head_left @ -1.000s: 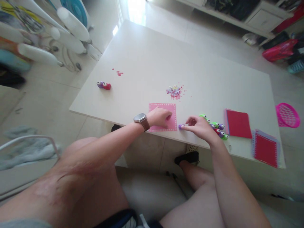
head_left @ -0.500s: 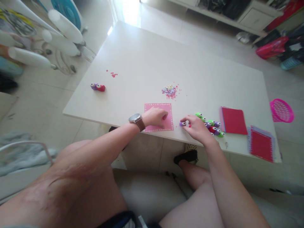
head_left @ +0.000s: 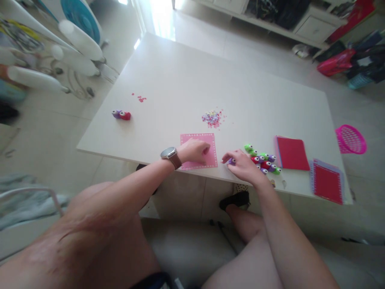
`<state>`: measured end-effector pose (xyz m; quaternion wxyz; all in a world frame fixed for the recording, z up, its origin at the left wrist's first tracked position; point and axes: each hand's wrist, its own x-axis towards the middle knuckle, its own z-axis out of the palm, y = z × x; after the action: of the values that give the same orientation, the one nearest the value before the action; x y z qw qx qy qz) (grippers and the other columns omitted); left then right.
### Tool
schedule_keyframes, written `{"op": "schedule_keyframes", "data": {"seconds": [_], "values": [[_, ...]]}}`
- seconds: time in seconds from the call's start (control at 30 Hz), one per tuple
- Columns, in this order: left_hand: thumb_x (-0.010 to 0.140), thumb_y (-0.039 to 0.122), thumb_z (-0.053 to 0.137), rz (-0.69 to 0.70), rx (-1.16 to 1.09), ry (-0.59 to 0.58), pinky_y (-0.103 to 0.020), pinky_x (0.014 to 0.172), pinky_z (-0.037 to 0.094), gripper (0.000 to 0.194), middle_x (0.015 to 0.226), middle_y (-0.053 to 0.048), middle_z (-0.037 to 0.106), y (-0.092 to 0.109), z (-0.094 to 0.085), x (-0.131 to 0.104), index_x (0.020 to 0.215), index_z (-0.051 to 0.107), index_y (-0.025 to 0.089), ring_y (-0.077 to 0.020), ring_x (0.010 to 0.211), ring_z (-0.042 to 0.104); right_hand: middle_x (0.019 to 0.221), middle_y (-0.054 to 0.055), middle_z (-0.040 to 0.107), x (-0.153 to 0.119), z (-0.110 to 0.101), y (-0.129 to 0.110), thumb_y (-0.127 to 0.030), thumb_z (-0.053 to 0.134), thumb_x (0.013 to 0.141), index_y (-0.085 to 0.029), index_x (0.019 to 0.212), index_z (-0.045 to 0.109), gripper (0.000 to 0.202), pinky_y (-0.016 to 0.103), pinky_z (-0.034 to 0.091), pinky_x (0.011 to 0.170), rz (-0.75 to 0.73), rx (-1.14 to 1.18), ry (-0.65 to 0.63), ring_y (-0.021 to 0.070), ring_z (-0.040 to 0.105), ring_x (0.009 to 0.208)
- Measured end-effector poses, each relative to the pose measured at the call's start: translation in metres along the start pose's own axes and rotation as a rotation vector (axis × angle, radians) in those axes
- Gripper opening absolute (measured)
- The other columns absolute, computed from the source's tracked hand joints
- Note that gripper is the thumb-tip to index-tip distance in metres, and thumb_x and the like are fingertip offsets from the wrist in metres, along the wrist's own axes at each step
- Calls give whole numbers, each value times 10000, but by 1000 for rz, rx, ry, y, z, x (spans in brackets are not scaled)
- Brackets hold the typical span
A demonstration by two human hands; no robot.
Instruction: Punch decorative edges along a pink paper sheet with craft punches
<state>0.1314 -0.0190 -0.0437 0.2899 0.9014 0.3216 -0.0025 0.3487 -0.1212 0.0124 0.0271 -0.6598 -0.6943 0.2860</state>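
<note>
A pink sheet [head_left: 213, 159] with a pale dotted border lies at the table's near edge. My left hand [head_left: 197, 150], with a watch at the wrist, rests over it with curled fingers; what they hold, if anything, is hidden. Right of the sheet, my right hand [head_left: 239, 163] arches over a small purple punch [head_left: 232, 161], fingers bent around it. Several green, red and purple punches [head_left: 266, 165] with round white tops are grouped beside that hand. Small colored paper bits [head_left: 212, 118] lie in a pile beyond the sheet.
On the white table [head_left: 180, 80], a purple and a red punch [head_left: 125, 115] stand at the left, near red bits [head_left: 141, 98]. Red sheets [head_left: 292, 153] and a second stack [head_left: 327, 182] lie at the right. A pink basket [head_left: 351, 139] stands beyond the right edge.
My right hand's fingers have shifted over the purple punch, with the index finger now reaching past it. The whole view has shifted slightly. My left hand stays on the pink sheet.
</note>
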Motion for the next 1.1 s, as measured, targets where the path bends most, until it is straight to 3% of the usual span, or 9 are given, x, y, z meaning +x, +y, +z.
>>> {"op": "schedule_keyframes", "data": {"seconds": [0.17, 0.3, 0.37, 0.6, 0.73, 0.83, 0.93, 1.0, 1.1], "values": [[676, 388, 751, 3, -11, 7, -289, 577, 308, 273, 803, -23, 712, 0, 1, -1, 865, 689, 200, -175, 684, 591, 1053, 82, 684, 2, 5, 4, -64, 505, 755, -235, 1013, 739, 388, 447, 397, 1006, 16, -18, -40, 253, 607, 1023], [676, 381, 756, 0, -10, -6, -289, 587, 321, 283, 828, -32, 722, 0, 1, 0, 882, 697, 195, -181, 699, 606, 1330, 132, 629, 4, 8, 8, -56, 502, 741, -226, 1332, 628, 627, 490, 382, 1075, -4, -3, 81, 305, 547, 1259], [675, 377, 762, -5, -4, -9, -287, 596, 332, 289, 841, -38, 728, 0, 0, 0, 890, 700, 194, -188, 718, 619, 1389, 143, 605, 6, 9, 10, -73, 510, 755, -216, 1398, 576, 662, 512, 373, 1100, 8, 6, 143, 320, 515, 1321], [670, 335, 770, -9, -31, -10, -286, 582, 325, 238, 798, -23, 704, 2, -1, -2, 842, 677, 198, -180, 691, 600, 1267, 97, 692, 8, 12, 11, -92, 522, 779, -222, 1214, 678, 480, 487, 410, 1049, -9, 7, 171, 305, 579, 1236], [722, 327, 765, -26, -190, -13, -275, 587, 361, 216, 797, -8, 675, -7, -11, 0, 849, 648, 198, -160, 683, 580, 1206, 73, 711, 7, 13, 10, -98, 543, 789, -230, 1083, 706, 361, 454, 413, 989, -25, -12, 165, 293, 585, 1203], [760, 315, 765, -70, -246, 131, -284, 670, 431, 238, 910, -29, 675, -22, -22, 2, 929, 644, 199, -174, 788, 603, 1173, 73, 715, 7, 14, 14, -63, 536, 784, -221, 1045, 712, 352, 429, 405, 955, -37, -52, 144, 286, 585, 1181], [746, 323, 793, -185, -116, 293, -348, 831, 469, 384, 1130, -88, 649, -37, -32, 1, 1082, 647, 205, -246, 1029, 602, 1146, 75, 714, 6, 13, 20, -51, 542, 796, -213, 1022, 717, 328, 416, 393, 931, -31, -93, 143, 283, 585, 1169], [735, 364, 808, -297, -36, 279, -401, 897, 462, 489, 1237, -115, 615, -46, -37, -2, 1171, 638, 219, -296, 1145, 574, 1125, 67, 715, 6, 13, 23, -46, 537, 811, -211, 1011, 717, 316, 400, 390, 917, -20, -88, 137, 266, 599, 1150], [735, 386, 802, -403, -28, 173, -415, 915, 449, 472, 1243, -99, 633, -54, -41, -6, 1158, 653, 240, -296, 1139, 601, 1109, 60, 716, 5, 13, 23, -34, 523, 823, -210, 1014, 713, 322, 384, 389, 911, -21, -78, 129, 246, 613, 1130]]}}
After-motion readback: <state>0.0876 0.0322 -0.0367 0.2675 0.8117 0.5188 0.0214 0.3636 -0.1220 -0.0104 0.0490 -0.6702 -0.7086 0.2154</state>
